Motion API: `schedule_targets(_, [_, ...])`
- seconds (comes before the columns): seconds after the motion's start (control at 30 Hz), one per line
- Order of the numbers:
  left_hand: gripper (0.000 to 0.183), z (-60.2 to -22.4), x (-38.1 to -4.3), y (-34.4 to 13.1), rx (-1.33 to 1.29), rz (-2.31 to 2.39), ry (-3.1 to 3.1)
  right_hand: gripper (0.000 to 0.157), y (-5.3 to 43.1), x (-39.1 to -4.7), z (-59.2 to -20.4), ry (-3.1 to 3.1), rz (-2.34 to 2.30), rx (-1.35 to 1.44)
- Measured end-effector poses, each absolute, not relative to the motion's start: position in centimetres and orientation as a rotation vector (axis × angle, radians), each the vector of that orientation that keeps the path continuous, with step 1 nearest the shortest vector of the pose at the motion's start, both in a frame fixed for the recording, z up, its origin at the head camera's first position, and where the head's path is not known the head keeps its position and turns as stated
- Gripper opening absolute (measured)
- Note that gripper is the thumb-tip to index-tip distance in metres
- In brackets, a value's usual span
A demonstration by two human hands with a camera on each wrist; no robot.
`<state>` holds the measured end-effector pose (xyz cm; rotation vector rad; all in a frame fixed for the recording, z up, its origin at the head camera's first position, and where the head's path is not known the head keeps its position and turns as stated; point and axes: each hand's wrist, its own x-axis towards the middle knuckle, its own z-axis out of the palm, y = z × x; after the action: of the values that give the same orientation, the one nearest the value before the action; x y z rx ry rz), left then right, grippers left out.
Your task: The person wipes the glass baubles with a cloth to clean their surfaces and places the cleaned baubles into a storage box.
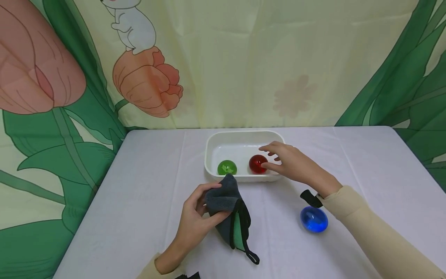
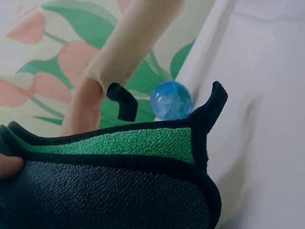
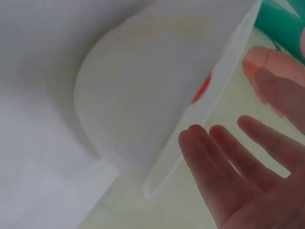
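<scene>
grey cloth pinched in left hand, right hand spread at red ball in white tray

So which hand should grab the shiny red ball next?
Probably the right hand: it's open near the red ball in the white rectangular tray; the left hand grips grey, green-lined cloth.

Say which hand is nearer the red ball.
Right. The right hand is at the red ball, on its right; the left hand grips the cloth, farther off, outside the tray.
</scene>
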<state>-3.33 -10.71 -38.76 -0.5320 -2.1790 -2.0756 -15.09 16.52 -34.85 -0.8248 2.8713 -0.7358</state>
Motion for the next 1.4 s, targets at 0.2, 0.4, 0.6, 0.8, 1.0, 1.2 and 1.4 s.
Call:
schedule_targets(0.2, [0.052,-38.9,-3.3,-10.7,-0.542,-2.079,-2.167,0.049,17.6,-14.0,-33.9,2.885,-0.774,-0.826])
schedule_targets(0.4, [0.053,-39.0,-3.2,-10.8,-0.537,-2.082,-2.163,0.047,18.7,-12.7,-33.1,2.896,-0.782,-0.846])
schedule_targets(0.6, [0.053,-39.0,-3.2,-10.7,-0.540,-2.085,-2.155,0.051,19.9,-11.2,-32.8,2.896,-0.776,-0.833])
schedule_targets(0.8, [0.052,-39.1,-3.2,-10.7,-0.537,-2.083,-2.160,0.055,21.0,-9.9,-33.1,2.907,-0.752,-0.839])
schedule_targets(1.0, [0.053,-39.2,-3.3,-10.7,-0.539,-2.087,-2.155,0.050,21.8,-8.7,-33.5,2.937,-0.753,-0.864])
schedule_targets(1.2, [0.053,-39.2,-3.3,-10.7,-0.526,-2.087,-2.159,0.049,22.3,-7.5,-34.1,2.936,-0.772,-0.877])
schedule_targets(1.4, [0.053,-39.3,-3.3,-10.8,-0.508,-2.097,-2.163,0.051,23.0,-6.6,-35.3,2.863,-0.823,-0.801])
